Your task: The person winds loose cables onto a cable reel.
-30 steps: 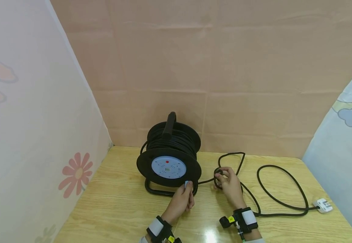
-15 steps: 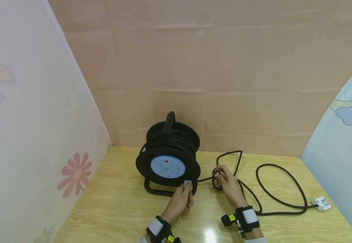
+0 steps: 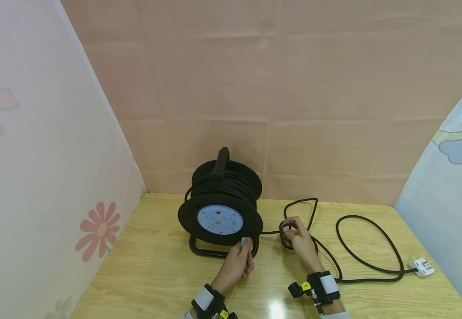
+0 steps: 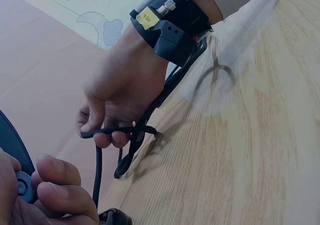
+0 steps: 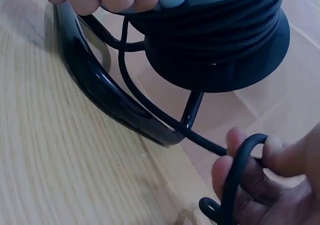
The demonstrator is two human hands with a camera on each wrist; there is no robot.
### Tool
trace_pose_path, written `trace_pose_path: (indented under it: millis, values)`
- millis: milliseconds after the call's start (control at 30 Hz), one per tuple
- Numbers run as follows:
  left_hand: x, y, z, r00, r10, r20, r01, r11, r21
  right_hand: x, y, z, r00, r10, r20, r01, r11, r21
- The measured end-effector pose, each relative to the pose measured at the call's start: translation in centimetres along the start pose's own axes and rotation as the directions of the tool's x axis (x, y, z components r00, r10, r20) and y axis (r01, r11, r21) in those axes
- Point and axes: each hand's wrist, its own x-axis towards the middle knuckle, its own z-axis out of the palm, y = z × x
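Observation:
A black cable reel [image 3: 187,218] with a pale round socket face [image 3: 220,219] and a red button stands on the wooden table. My left hand [image 3: 235,264] grips the pale blue crank knob [image 3: 243,241] at the reel's lower front; the left wrist view shows the fingers curled around this knob [image 4: 23,186]. To the right, my right hand [image 3: 300,247] pinches the black cable [image 3: 271,232] running from the reel. In the right wrist view, a loop of cable [image 5: 235,177] bends through the thumb and fingers. Part of the reel's tubular stand [image 3: 208,252] is hidden behind my left hand.
Loose cable [image 3: 368,280] lies in wide loops over the right side of the table, ending in a white plug [image 3: 423,267]. A brown papered wall [image 3: 334,133] stands behind. Patterned panels flank the table, one with a pink flower [image 3: 100,230].
The cable stretch between the reel and my right hand now lies flatter and meets the reel higher than before. Both hands keep nearly the same places; the head view has shifted slightly.

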Motion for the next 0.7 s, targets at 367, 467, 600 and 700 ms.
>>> trace_pose_path:
  millis: [367, 467, 600, 700]
  values:
    - [0.04, -0.19, -0.01, 1.000, 0.005, -0.005, -0.005, 1.000, 0.005, -0.31, -0.03, 0.42, 0.996, -0.093, -0.016, 0.092, 0.993, -0.068]
    - [0.02, -0.17, 0.05, 1.000, 0.003, -0.006, -0.003, 1.000, -0.004, -0.34, 0.17, 0.44, 0.991, -0.134, -0.021, 0.132, 0.988, -0.086]
    - [0.05, -0.16, 0.03, 1.000, 0.002, -0.004, -0.002, 1.000, 0.000, -0.22, 0.20, 0.38, 0.986, -0.161, -0.042, 0.157, 0.983, -0.096]
    - [0.05, -0.10, -0.03, 1.000, 0.008, -0.003, -0.008, 1.000, 0.013, -0.11, 0.14, 0.34, 0.983, -0.171, -0.069, 0.163, 0.981, -0.105]
